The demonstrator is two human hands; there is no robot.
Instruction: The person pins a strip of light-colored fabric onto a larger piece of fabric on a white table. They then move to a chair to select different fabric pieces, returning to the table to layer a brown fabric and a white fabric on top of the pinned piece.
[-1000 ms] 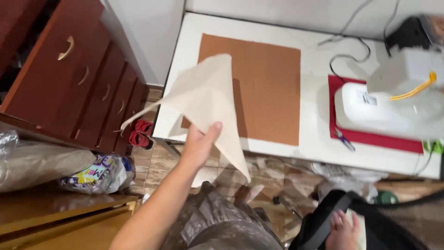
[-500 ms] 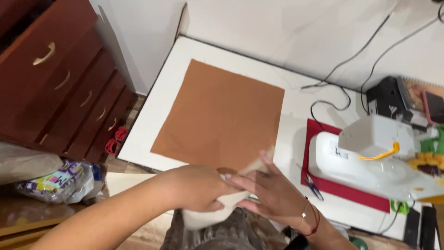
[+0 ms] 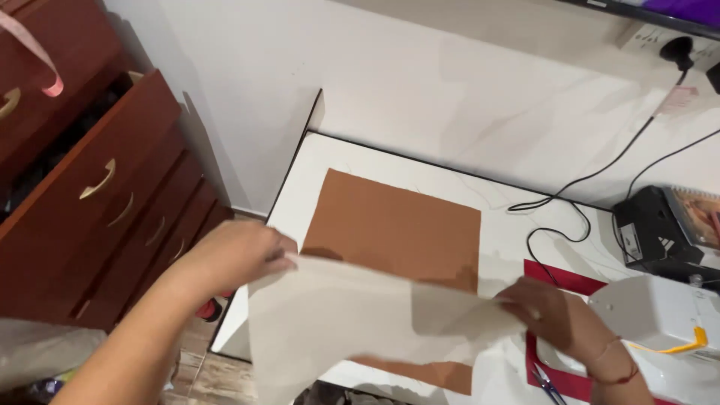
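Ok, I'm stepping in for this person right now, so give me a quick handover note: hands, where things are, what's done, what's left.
Left hand grips the left edge of the cream fabric piece; right hand pinches its right end.
The fabric is stretched between both hands above the brown sheet on the white table.
Done: fabric brought over the table and opened out.
Left: it is not yet laid flat.

Bare white table (image 3: 390,161) lies open from 11 to 1 o'clock, between the brown sheet (image 3: 394,229) and the wall. At 3 o'clock black cables (image 3: 559,217) cross the tabletop, with a black box (image 3: 649,225) beyond them. At 4 o'clock the white sewing machine (image 3: 660,315) blocks the red mat (image 3: 559,276). At 9 o'clock the dark wooden drawers (image 3: 90,187) close off the table's left edge.
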